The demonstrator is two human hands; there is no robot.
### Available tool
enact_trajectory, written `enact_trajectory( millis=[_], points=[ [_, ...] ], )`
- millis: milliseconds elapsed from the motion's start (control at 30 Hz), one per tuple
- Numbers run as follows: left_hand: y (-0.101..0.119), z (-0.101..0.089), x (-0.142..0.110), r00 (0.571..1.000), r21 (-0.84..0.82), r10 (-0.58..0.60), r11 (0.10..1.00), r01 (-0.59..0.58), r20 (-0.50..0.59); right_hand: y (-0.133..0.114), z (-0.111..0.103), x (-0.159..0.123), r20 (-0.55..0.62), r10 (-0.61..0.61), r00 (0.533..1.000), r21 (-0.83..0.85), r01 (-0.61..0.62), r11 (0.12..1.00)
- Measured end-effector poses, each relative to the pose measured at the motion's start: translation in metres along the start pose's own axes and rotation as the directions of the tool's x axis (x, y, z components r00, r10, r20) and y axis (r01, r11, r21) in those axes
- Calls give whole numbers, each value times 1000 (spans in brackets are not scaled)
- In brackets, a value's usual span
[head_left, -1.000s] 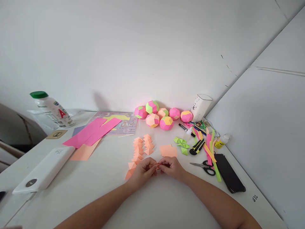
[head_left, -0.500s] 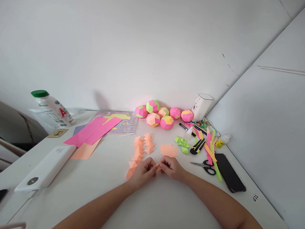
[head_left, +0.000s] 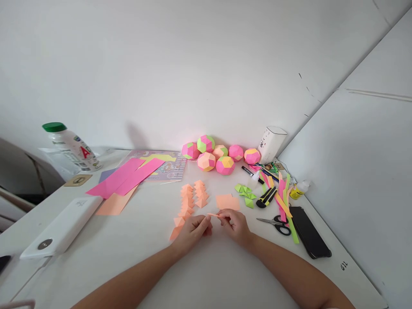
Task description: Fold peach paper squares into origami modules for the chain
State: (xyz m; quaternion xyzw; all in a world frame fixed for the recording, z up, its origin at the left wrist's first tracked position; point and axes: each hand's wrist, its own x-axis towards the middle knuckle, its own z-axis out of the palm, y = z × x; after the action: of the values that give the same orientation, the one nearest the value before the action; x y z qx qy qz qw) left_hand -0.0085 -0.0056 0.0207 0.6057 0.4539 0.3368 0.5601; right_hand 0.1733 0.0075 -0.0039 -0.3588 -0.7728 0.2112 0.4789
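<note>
With left hand [head_left: 194,230] and right hand [head_left: 237,226] near each other above the desk [head_left: 128,257], holding the small paper piece [head_left: 214,215]. Pinching its right end between right thumb and finger; touching the left end with the left thumb, other left fingers curled, but not possible to tell if really pinching there. Peach in colour, thin and narrow, seen almost from the edge, with both ends partly hidden by fingertips.

Beyond and beside the left hand, arranged in two rows: peach folded pieces [head_left: 186,201], the nearest partly covered by this hand. Just beyond the right hand: peach flat sheets [head_left: 228,202]; farther to the right, green folded pieces [head_left: 246,192], a black-yellow cutter [head_left: 266,198], scissors [head_left: 277,223] and colourful strips [head_left: 283,201]. By the wall, grouped together: paper balls [head_left: 206,161].

Pointing sideways between the hands, with long axis running left to right, nearly level, slightly lower toward the right hand.
</note>
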Motion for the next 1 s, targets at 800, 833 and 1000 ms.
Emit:
enact_trajectory(
  millis=[800,833,1000],
  points=[
    [-12,2,5,997,-114,-36,993,28,-67,-1,0,0,159,-105,982,-27,110,994],
    [-12,2,5,997,-107,-33,994,26,-68,-1,0,1,154,-105,983,-21,109,994],
    [-14,2,5,998,-120,-24,993,18,-50,-1,0,2,133,-75,988,4,75,997]
  ],
)
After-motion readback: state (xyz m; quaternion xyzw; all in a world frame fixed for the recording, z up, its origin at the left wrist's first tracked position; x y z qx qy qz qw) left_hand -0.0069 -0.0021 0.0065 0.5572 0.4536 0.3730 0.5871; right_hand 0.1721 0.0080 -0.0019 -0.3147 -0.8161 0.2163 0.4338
